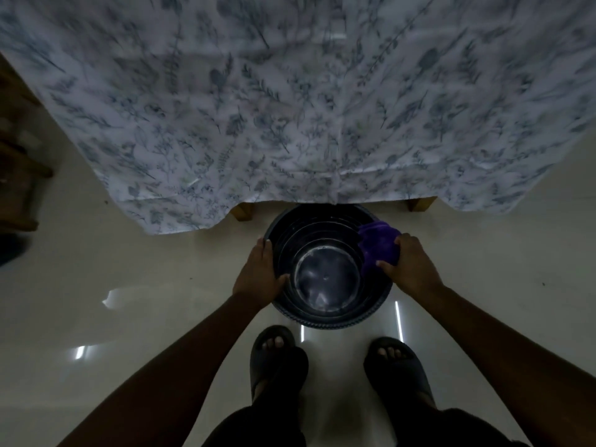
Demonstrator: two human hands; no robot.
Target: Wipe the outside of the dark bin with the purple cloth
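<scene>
A round dark bin (325, 319) stands upright on the pale floor just in front of my feet, its empty inside facing up at me. My left hand (261, 274) grips the bin's left rim, thumb inside and fingers outside. My right hand (411, 267) holds a bunched purple cloth (375, 245) against the bin's right rim. The cloth drapes over the rim's upper right part. The bin's far outer wall is hidden from me.
A table draped in a white cloth with blue leaf print (306, 108) hangs right behind the bin, with wooden legs (245, 211) at floor level. Dark wooden furniture (16, 175) stands at the left. My sandalled feet (338, 362) are close to the bin. Glossy floor lies on both sides.
</scene>
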